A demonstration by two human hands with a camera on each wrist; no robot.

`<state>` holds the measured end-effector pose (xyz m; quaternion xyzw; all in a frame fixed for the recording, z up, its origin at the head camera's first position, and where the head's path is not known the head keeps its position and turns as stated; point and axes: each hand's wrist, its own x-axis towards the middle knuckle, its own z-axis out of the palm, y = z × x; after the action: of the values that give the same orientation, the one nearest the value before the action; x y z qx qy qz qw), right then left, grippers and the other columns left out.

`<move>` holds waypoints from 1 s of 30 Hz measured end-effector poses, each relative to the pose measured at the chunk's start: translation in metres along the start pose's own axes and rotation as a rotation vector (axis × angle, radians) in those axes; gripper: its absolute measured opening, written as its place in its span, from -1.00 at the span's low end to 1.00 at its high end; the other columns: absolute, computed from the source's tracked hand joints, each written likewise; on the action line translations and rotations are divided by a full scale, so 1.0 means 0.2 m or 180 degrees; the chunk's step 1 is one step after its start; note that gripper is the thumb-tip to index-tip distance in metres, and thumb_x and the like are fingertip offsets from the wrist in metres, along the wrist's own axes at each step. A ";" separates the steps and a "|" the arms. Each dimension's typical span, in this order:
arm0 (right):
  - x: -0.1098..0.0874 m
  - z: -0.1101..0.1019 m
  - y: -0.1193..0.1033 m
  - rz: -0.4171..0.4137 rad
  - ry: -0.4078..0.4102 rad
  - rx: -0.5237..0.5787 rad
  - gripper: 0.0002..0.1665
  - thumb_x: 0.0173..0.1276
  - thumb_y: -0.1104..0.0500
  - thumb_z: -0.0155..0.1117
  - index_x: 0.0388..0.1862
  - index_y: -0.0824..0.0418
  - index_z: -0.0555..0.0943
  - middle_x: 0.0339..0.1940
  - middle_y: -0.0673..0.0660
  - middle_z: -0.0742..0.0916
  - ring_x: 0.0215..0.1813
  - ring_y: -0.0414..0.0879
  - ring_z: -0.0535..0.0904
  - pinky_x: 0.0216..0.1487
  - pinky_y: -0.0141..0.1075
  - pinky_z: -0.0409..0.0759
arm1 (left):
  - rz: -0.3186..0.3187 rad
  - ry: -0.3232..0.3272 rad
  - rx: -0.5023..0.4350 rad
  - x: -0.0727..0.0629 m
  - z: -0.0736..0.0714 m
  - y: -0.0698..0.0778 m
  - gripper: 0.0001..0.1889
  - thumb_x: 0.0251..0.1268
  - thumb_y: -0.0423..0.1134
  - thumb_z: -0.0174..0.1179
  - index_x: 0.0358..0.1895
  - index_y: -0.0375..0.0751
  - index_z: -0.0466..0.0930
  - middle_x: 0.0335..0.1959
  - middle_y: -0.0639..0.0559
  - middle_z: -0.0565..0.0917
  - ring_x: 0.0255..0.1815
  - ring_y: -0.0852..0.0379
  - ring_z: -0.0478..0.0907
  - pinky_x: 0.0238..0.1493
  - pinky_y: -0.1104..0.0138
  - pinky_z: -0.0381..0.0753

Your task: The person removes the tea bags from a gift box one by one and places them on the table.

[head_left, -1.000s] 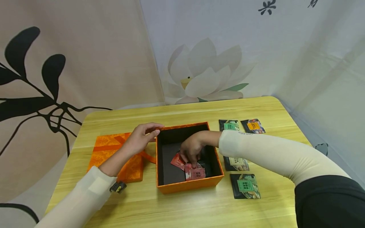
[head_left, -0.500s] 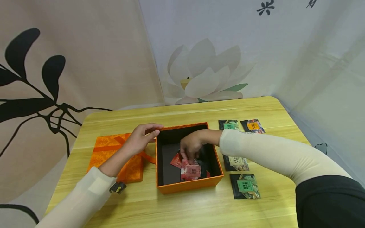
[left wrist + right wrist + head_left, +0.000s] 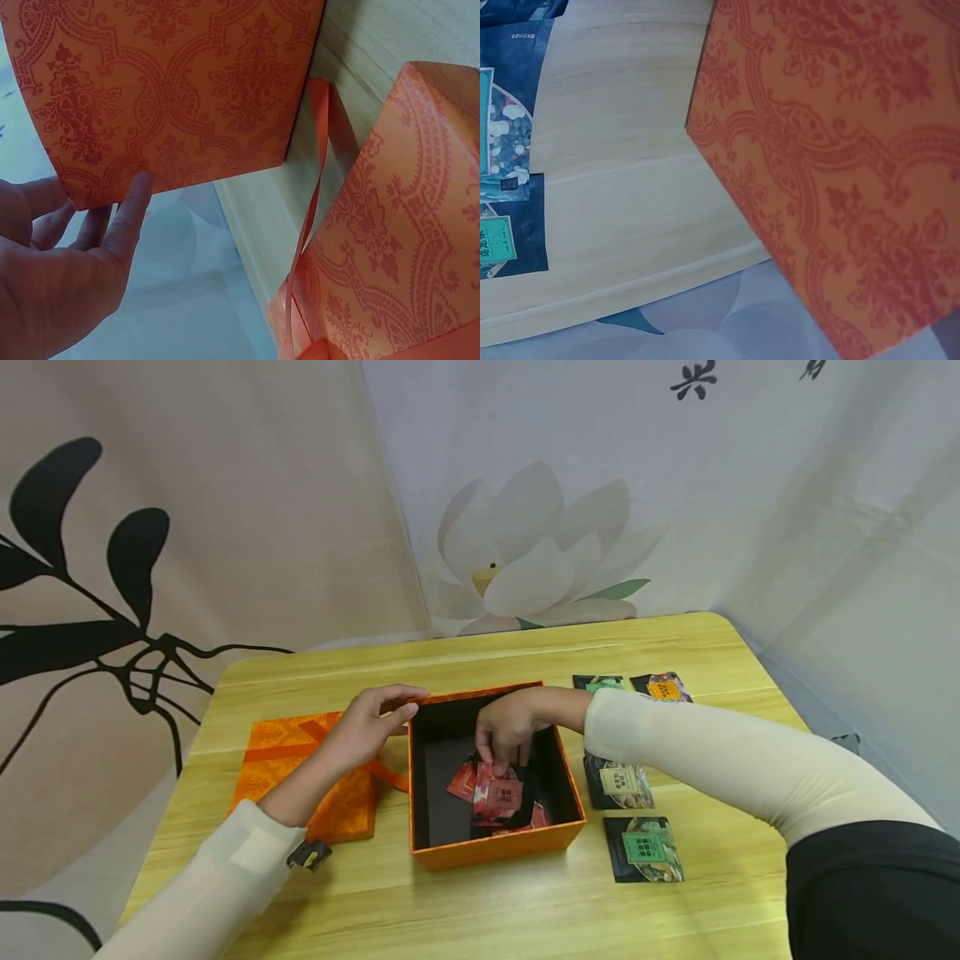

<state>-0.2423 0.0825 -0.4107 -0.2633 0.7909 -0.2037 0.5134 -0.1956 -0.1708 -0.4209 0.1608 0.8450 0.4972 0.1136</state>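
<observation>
An orange patterned box point(image 3: 498, 850) with a dark inside stands without its lid in the middle of the table. My left hand point(image 3: 367, 727) holds its far left corner. In the left wrist view, the thumb lies on one patterned wall and the fingers bend round the corner. Inside the box, my right hand point(image 3: 508, 727) pinches the upper edge of a red-labelled black tea sachet point(image 3: 498, 799), tilted up. Another red sachet point(image 3: 462, 782) lies beside it, and more red shows underneath. In the right wrist view the box wall point(image 3: 832, 150) hides that hand.
The orange lid point(image 3: 281, 747) with its ribbon point(image 3: 390, 775) lies left of the box. Several flat sachets rest on the right, including a green-labelled one point(image 3: 643, 849) and a cream-labelled one point(image 3: 618, 781). A printed curtain point(image 3: 525, 527) hangs behind the table.
The right hand has lifted the red sachet's upper edge and drawn it slightly away from me and left, uncovering red sachets beneath. The left hand stays at the box corner.
</observation>
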 end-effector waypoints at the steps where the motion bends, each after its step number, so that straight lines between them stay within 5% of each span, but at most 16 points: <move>1: 0.00 0.00 0.00 -0.0008 -0.0022 0.0032 -0.89 0.39 0.34 0.42 -0.32 0.17 0.67 -0.23 0.13 0.72 -0.18 0.02 0.71 -0.11 -0.16 0.78 | 0.0002 -0.0001 0.0002 0.00 0.00 0.00 -0.65 0.63 -0.31 0.07 0.35 -0.28 0.57 0.31 -0.25 0.59 0.26 -0.26 0.57 0.13 -0.06 0.70; 9: -0.03 -0.05 0.00 -0.0155 -0.0315 0.0652 -0.91 0.43 0.35 0.36 -0.27 0.18 0.69 -0.39 0.09 0.75 -0.43 -0.09 0.67 -0.24 -0.24 0.79 | 0.0001 -0.0002 0.0005 0.01 0.00 -0.01 -0.65 0.63 -0.31 0.07 0.34 -0.28 0.57 0.30 -0.26 0.60 0.25 -0.26 0.58 0.12 -0.06 0.70; 19: -0.09 -0.14 0.00 -0.0286 -0.0491 0.1221 -0.90 0.43 0.34 0.37 -0.12 0.23 0.73 -0.30 0.13 0.81 -0.47 -0.16 0.65 -0.29 -0.30 0.77 | 0.0005 -0.0004 -0.0017 0.01 0.00 -0.01 -0.65 0.62 -0.33 0.07 0.34 -0.30 0.56 0.30 -0.27 0.59 0.25 -0.27 0.57 0.12 -0.05 0.70; 30: -0.41 -0.32 0.18 -0.0569 -0.0381 0.1550 -0.84 0.49 0.37 0.28 -0.06 0.25 0.75 -0.19 0.18 0.83 -0.39 -0.16 0.70 -0.29 -0.33 0.72 | -0.0035 -0.0029 0.0001 0.01 -0.01 -0.01 -0.64 0.63 -0.31 0.08 0.36 -0.27 0.56 0.31 -0.24 0.59 0.27 -0.27 0.56 0.14 -0.02 0.70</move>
<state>-0.2808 0.1651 -0.3481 -0.2124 0.6605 -0.4166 0.5875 -0.1981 -0.1727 -0.4228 0.1584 0.8455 0.4956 0.1201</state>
